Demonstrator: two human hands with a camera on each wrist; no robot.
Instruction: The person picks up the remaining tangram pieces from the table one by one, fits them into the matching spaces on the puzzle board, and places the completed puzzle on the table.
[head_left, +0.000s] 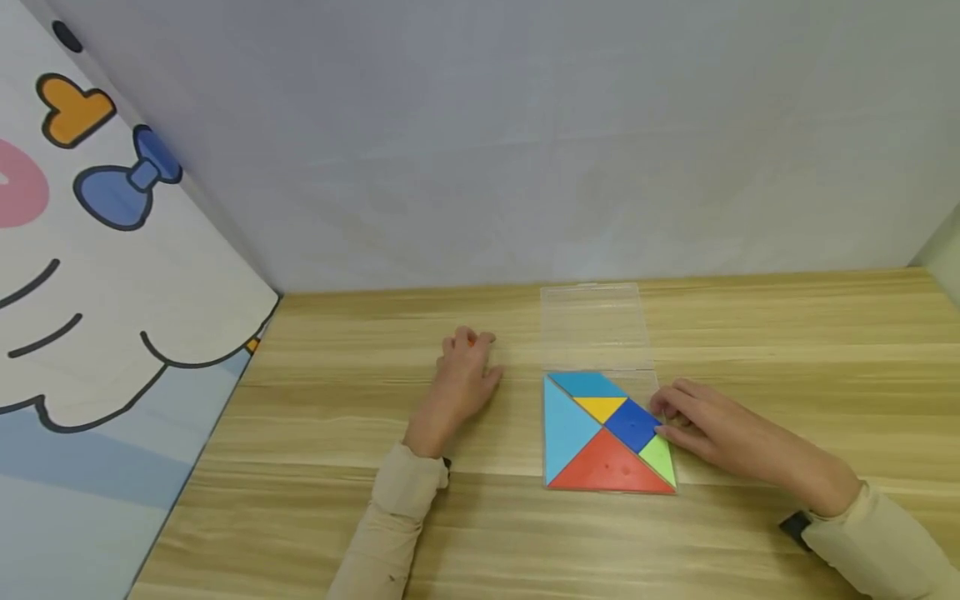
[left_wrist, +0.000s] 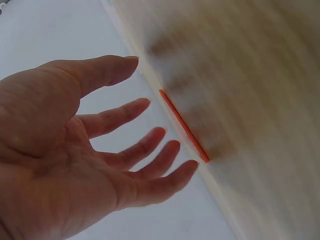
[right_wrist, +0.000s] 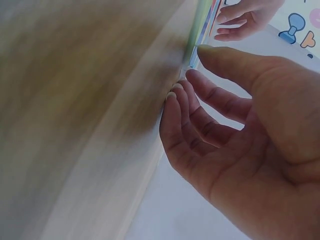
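My left hand [head_left: 463,379] hovers over the table left of the puzzle, fingers spread. Beneath its fingertips lies a thin orange tangram piece [left_wrist: 183,125], mostly hidden by the fingers in the head view. Tangram pieces fill most of a clear plastic case: a light blue triangle [head_left: 572,429], a red triangle [head_left: 611,467], a teal parallelogram [head_left: 587,384], a yellow triangle [head_left: 600,407], a dark blue square [head_left: 632,425] and a green triangle [head_left: 659,458]. My right hand [head_left: 712,425] rests at the case's right edge, fingers loosely bent, thumb tip beside the square and green triangle.
The transparent lid [head_left: 594,325] of the case lies folded back flat toward the wall. A wooden-pattern table [head_left: 315,500] spreads around it. A pale cloth wall [head_left: 525,167] rises behind, and a cartoon-printed panel [head_left: 97,292] stands on the left.
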